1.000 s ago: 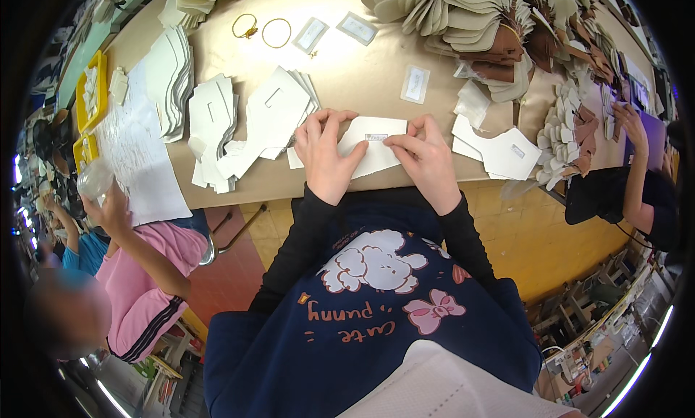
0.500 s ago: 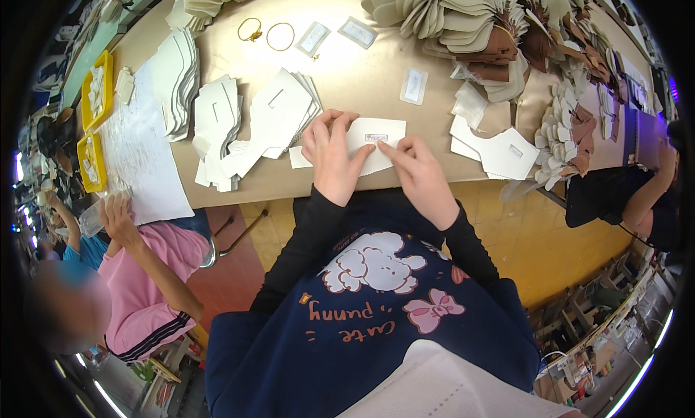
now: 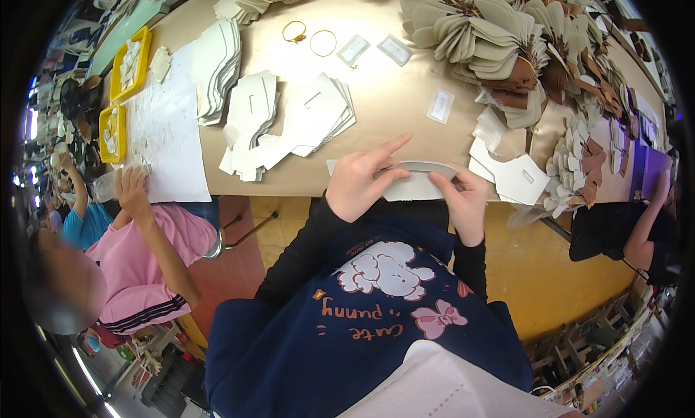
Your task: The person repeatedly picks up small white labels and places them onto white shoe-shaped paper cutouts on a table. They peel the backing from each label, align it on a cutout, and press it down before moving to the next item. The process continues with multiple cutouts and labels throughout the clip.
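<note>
Near the front edge of the table, both my hands hold up a white shoe-upper-like cut piece (image 3: 414, 189), tilted and bowed along its top edge. My left hand (image 3: 359, 183) grips its left end, thumb on the near face, with the index finger stretched out above. My right hand (image 3: 466, 203) pinches the right end, thumb in front and fingers behind. No label shows on the face turned to me. Just right of my right hand lie white pieces (image 3: 512, 173), the top one bearing a small grey label.
Stacked white pieces with slots (image 3: 313, 114) lie left of my hands. Beyond are two yellow rings (image 3: 323, 43) and small clear packets (image 3: 440, 105). Fanned beige and brown bundles (image 3: 470, 38) fill the far right. A co-worker in pink (image 3: 156, 251) sits left, beside yellow trays (image 3: 112, 132).
The white piece, flat on the table with its label facing up, has been raised and tilted. My right fingers have left the label for the right end. The view has shifted.
</note>
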Action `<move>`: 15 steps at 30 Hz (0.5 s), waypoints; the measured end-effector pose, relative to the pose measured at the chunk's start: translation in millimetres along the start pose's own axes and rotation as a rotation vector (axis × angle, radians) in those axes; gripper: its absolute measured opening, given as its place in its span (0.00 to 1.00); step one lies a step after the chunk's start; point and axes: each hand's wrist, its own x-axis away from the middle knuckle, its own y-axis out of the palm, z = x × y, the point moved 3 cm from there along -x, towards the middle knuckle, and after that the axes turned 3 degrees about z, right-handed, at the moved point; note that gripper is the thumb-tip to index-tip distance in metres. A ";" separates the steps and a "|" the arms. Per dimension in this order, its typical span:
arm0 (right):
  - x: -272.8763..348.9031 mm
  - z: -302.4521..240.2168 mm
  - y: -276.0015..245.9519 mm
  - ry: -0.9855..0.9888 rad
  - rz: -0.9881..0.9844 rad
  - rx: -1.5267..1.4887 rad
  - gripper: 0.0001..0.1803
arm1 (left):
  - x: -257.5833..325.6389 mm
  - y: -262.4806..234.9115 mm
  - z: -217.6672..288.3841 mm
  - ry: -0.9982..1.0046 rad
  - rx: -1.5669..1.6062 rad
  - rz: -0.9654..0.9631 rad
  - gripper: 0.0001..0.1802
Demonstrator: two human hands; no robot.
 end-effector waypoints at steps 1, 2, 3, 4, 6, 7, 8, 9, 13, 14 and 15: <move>0.4 -2.7 -11.9 -0.004 0.046 0.019 0.09 | -3.5 -8.1 -1.0 0.030 -0.071 0.076 0.28; 1.9 -5.9 -26.2 -0.014 0.077 0.026 0.08 | -10.6 -18.7 -4.5 0.118 -0.116 0.178 0.28; 1.8 -7.4 -43.9 0.012 0.162 0.002 0.08 | -16.8 -29.6 -10.1 0.203 -0.162 0.282 0.28; 4.0 -11.1 -65.5 0.032 0.239 0.021 0.09 | -22.4 -44.6 -22.8 0.130 -0.230 0.335 0.29; 8.3 -15.3 -105.2 0.024 0.364 0.003 0.12 | -27.6 -69.9 -49.4 0.004 -0.348 0.464 0.31; 9.7 -15.9 -122.3 0.012 0.407 0.069 0.13 | -28.8 -76.2 -61.5 -0.043 -0.399 0.533 0.32; 12.1 -16.3 -137.5 0.003 0.454 0.137 0.14 | -28.3 -80.3 -73.1 -0.110 -0.439 0.597 0.33; 15.1 -14.5 -150.8 0.055 0.548 0.209 0.16 | -27.9 -81.3 -79.8 -0.063 -0.524 0.585 0.34; 17.7 -26.3 -150.5 -0.319 0.807 0.930 0.21 | -22.1 -76.5 -90.6 -0.034 -0.577 0.590 0.32; 13.4 -23.6 -143.3 -0.255 0.785 0.683 0.21 | -20.4 -75.8 -89.7 -0.056 -0.527 0.602 0.30; 6.4 -24.6 -129.0 -0.263 0.705 0.656 0.21 | -19.1 -75.4 -86.0 -0.028 -0.486 0.623 0.27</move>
